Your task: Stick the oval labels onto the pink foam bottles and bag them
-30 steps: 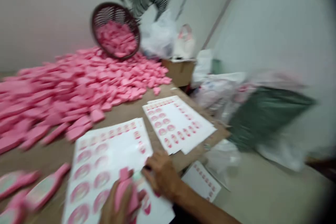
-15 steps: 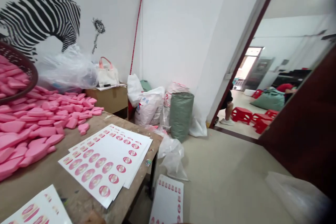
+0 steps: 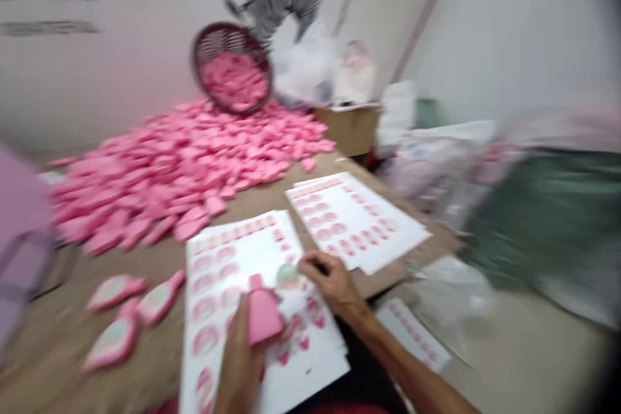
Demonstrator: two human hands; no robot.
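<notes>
Over a sticker sheet (image 3: 252, 252), the left hand (image 3: 240, 365) tightly holds a pink foam piece (image 3: 264, 317), the right hand (image 3: 330, 281) seems to pinch a round sticker (image 3: 288, 277) beside it, and next the sticker needs pressing on.

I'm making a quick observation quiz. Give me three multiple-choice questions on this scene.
1. Where is the dark woven basket?
A) Tipped over the far end of the pink pile
B) Hanging on the wall
C) On the floor

2. How many labelled pink pieces lie left of the sticker sheets?
A) One
B) Three
C) Six

3. What is the left hand doing?
A) Resting flat
B) Lifting the basket
C) Gripping a pink piece

1 A: it leans above the heap.
2 B: three show labels.
3 C: fingers close around it.
</notes>
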